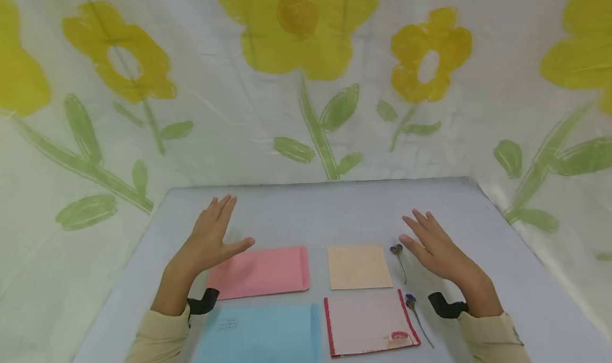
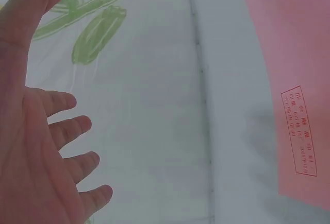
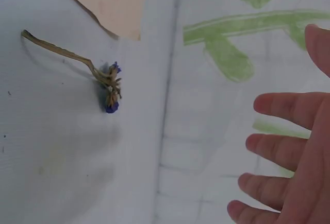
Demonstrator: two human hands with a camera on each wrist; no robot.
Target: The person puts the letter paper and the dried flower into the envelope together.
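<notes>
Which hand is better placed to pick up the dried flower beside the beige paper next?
Probably the right hand: it is empty and hovers close beside that dried flower. The left hand is empty too, but hovers by the pink envelope, with the beige paper between it and the flower.

Head view forward and down over the table (image 1: 315, 214); closer wrist views toward the flowered backdrop (image 1: 306, 97) common to all.
</notes>
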